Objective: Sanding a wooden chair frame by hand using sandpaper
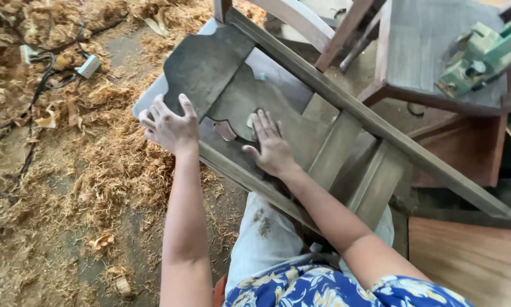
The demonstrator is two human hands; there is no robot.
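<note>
Blue flowered cloth (323, 290) fills the bottom edge, closest to the lens, with pale, dust-marked trousers (267, 236) just beyond it, and both bare forearms reach forward from there onto a dark grey wooden chair frame (346, 148) lying tipped across the person's lap. Its long rails run diagonally, from upper left near the top of the view down to lower right, so the carved back panel (210, 74) sits ahead and to the left of the body while the slats (375, 176) lie to the right, close to the knees.

Left hand (169, 126) is spread, fingers apart, gripping the near left edge of the carved panel where it meets the lower rail (233, 167); whether the fingertips curl under the edge cannot be told. Right hand (271, 146) lies flat, palm down, fingers together and pointing away, pressed on the scalloped lower panel beside a small curved cut-out (226, 129). It may hold a scrap of abrasive paper under the fingers, but that is too hidden to say. The hands are apart, with the cut-out between them, and the right one is nearer the middle of the frame.

Wood shavings (107, 153) cover the floor to the left, with cables (36, 91) running through them. A green power tool (477, 57) rests on another wooden seat (420, 51) at upper right, well apart from both hands.
</note>
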